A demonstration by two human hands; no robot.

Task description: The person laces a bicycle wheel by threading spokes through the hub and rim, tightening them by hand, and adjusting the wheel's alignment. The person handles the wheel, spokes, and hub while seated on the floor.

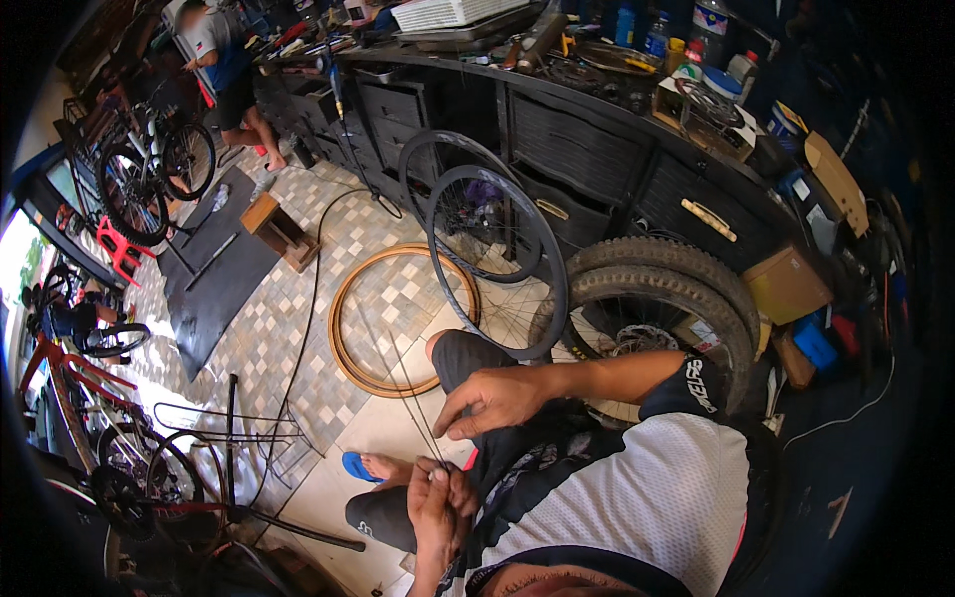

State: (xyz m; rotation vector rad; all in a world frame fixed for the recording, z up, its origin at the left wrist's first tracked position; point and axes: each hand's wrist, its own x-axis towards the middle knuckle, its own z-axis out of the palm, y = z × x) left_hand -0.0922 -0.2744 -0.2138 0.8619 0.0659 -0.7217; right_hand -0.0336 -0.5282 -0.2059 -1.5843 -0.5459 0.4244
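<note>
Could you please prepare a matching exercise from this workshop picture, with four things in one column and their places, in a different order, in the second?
Things
1. Thin rods
2. Tan hoop
3. Blue flip-flop
4. Wooden stool

Places
A. At the edge of the dark mat
B. On a foot
C. In the left hand
D. Flat on the tiled floor

Right pairs: 1-C, 2-D, 3-B, 4-A

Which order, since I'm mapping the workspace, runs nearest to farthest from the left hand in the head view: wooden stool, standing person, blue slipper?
1. Blue slipper, low, left of centre.
2. Wooden stool, upper left.
3. Standing person, far top left.
</note>
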